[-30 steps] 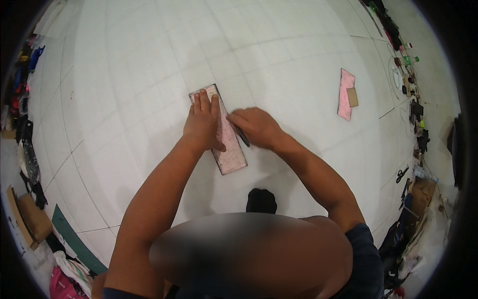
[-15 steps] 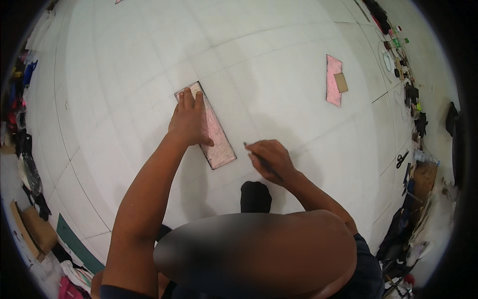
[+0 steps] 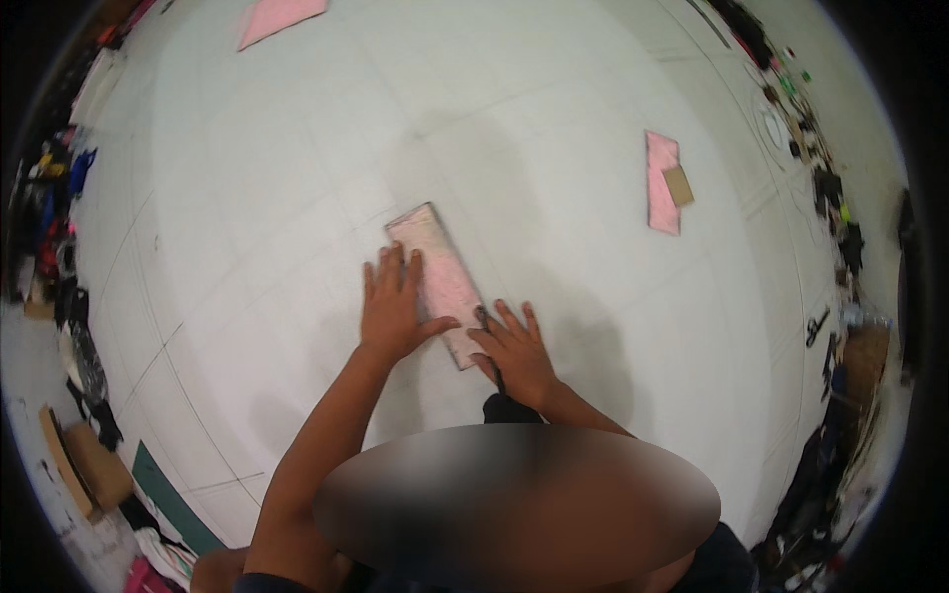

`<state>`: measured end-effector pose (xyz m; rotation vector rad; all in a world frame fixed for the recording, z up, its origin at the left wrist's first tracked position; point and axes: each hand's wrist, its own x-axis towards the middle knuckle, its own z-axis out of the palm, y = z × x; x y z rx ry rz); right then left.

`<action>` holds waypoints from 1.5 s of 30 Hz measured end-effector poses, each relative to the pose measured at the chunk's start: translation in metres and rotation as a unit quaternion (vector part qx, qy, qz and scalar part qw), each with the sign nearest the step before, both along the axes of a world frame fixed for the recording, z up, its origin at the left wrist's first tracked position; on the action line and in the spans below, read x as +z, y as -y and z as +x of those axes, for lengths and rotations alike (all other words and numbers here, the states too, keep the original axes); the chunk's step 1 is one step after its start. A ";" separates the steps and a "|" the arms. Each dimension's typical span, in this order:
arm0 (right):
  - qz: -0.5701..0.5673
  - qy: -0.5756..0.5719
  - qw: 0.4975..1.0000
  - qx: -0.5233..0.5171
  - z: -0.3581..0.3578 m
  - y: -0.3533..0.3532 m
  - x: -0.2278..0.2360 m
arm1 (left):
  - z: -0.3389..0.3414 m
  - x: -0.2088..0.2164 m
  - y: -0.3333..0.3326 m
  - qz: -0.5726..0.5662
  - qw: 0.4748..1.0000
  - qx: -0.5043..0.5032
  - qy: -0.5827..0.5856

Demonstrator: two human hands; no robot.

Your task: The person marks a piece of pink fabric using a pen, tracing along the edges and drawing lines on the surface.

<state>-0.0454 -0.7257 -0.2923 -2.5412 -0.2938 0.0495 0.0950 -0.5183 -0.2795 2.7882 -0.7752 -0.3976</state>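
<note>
A long pink rectangular piece with dark edges [image 3: 447,277] lies slantwise on the white surface in front of me. My left hand [image 3: 391,314] rests along its left side, fingers spread, the thumb lying over the pink. At the near right end, my right hand [image 3: 521,358] touches the piece with its fingers partly stretched out. A slim dark pen [image 3: 497,378] is tucked in that hand, running beneath the fingers and thumb; its middle is hidden.
To the right lies another pink piece [image 3: 660,178] with a small tan block [image 3: 678,186] on it. A third pink piece [image 3: 282,18] shows at the far left. Scissors [image 3: 817,327] and clutter line the right side; a cardboard box [image 3: 97,465] and green mat [image 3: 176,499] sit at left.
My right hand has come left onto the near end of the pink piece, still with the pen. My left hand has slid back off the far end to the left side.
</note>
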 end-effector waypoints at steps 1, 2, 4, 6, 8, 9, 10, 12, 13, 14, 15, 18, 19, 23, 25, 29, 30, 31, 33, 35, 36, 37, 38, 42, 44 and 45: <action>-0.014 0.001 1.000 -0.012 0.002 0.006 -0.003 | 0.006 0.002 0.007 -0.009 1.000 -0.005 0.006; -0.028 0.002 0.999 -0.025 0.006 0.011 -0.006 | 0.012 0.005 0.013 -0.011 1.000 -0.003 0.009; -0.034 0.009 0.999 -0.028 0.012 0.020 -0.005 | 0.021 0.008 0.022 -0.026 1.000 -0.011 0.001; -0.024 0.010 0.999 -0.032 0.017 0.024 -0.006 | 0.031 0.004 0.016 -0.029 0.999 -0.002 0.014; -0.014 0.009 0.999 -0.032 0.021 0.018 -0.011 | 0.043 0.001 0.008 -0.022 1.000 -0.004 0.012; -0.021 0.004 0.999 -0.030 0.021 0.021 -0.009 | 0.048 0.001 0.006 -0.028 1.000 -0.006 -0.002; -0.026 0.006 0.999 -0.034 0.021 0.022 -0.008 | 0.052 0.001 0.006 -0.033 0.999 -0.008 -0.016; -0.029 0.012 0.999 -0.042 0.021 0.022 -0.008 | 0.054 0.002 0.007 -0.050 0.999 -0.012 -0.017; -0.030 0.008 0.998 -0.045 0.021 0.022 -0.007 | 0.055 0.003 0.007 -0.055 0.998 -0.015 -0.017; -0.032 0.005 0.998 -0.048 0.021 0.022 -0.005 | 0.056 0.001 0.007 -0.062 0.998 -0.014 -0.018; -0.032 0.001 0.998 -0.050 0.021 0.021 -0.004 | 0.055 0.000 0.006 -0.067 0.998 -0.012 -0.018; -0.023 -0.021 0.998 -0.050 0.023 0.021 -0.006 | 0.056 -0.003 0.003 -0.075 0.997 -0.009 -0.015; -0.018 -0.021 0.998 -0.052 0.021 0.021 -0.006 | 0.056 -0.003 0.002 -0.077 0.997 -0.009 -0.014; -0.002 -0.023 0.998 -0.053 0.020 0.023 -0.006 | 0.054 -0.002 0.004 -0.093 0.995 -0.003 -0.025; 0.001 -0.020 0.999 -0.051 0.020 0.023 -0.006 | 0.054 -0.003 0.005 -0.093 0.995 -0.002 -0.020; -0.002 0.004 0.999 -0.046 0.018 0.022 -0.010 | 0.055 -0.002 0.004 -0.084 0.996 -0.001 -0.015; -0.006 0.006 0.999 -0.045 0.016 0.023 -0.009 | 0.053 -0.003 0.006 -0.086 0.996 -0.001 -0.015; -0.007 0.002 0.999 -0.045 0.016 0.024 -0.009 | 0.052 -0.004 0.006 -0.088 0.996 -0.002 -0.016; -0.009 -0.012 0.999 -0.043 0.020 0.025 -0.008 | 0.057 -0.004 0.004 -0.092 0.995 0.001 -0.022; -0.006 0.006 0.999 -0.047 0.019 0.024 -0.010 | 0.053 0.000 0.006 -0.091 0.995 0.005 -0.036; -0.004 0.011 0.999 -0.047 0.022 0.023 -0.010 | 0.055 0.006 0.006 -0.086 0.996 0.007 -0.038; -0.001 0.017 0.999 -0.047 0.023 0.022 -0.010 | 0.055 0.009 0.006 -0.080 0.996 0.008 -0.039; -0.007 0.014 0.999 -0.051 0.021 0.021 -0.009 | 0.053 0.000 0.006 -0.078 0.997 0.002 -0.026; -0.010 0.035 0.998 -0.051 0.018 0.024 -0.016 | 0.051 0.012 0.016 -0.029 0.999 0.005 -0.041; -0.015 0.031 0.998 -0.050 0.019 0.023 -0.016 | 0.052 0.012 0.017 -0.010 0.999 0.001 -0.038; -0.015 0.030 0.998 -0.048 0.019 0.022 -0.016 | 0.052 0.013 0.017 -0.006 0.999 0.000 -0.037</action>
